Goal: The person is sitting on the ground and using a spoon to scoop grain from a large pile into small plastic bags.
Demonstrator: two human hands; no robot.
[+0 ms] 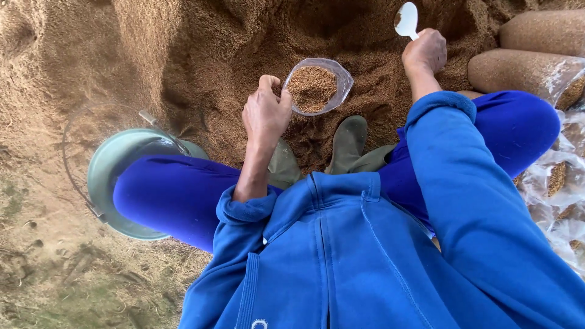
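L hand (266,116): fingers pinched on rim of clear plastic bag (318,86), holding its mouth open; knuckles face up.
R hand (425,52): closed round handle of white scoop (407,19); scoop raised over the heap, bowl tipped, a bit of brown stuff on it.
Bag: between the hands, just ahead of the boots, resting on the heap; part-filled w/ brown grainy substrate, mouth round & open.
Heap (201,55): loose brown sawdust-like mix, covers most of ground ahead; hollow dug near scoop.
Boots (348,141): olive rubber, toes pointing at bag, sunk a little in the mix.
Clothes: blue hoodie (341,256), sleeves pushed up at wrists; blue trousers, knees spread either side.
Bucket (109,164): green, wire handle, by L knee, partly hidden by leg; contents can't tell.
Filled bags (524,70): packed cylinders of same brown mix, far R, lying on sides, touching each other.
Loose plastic (557,183): crumpled clear bags by R leg, some mix inside.
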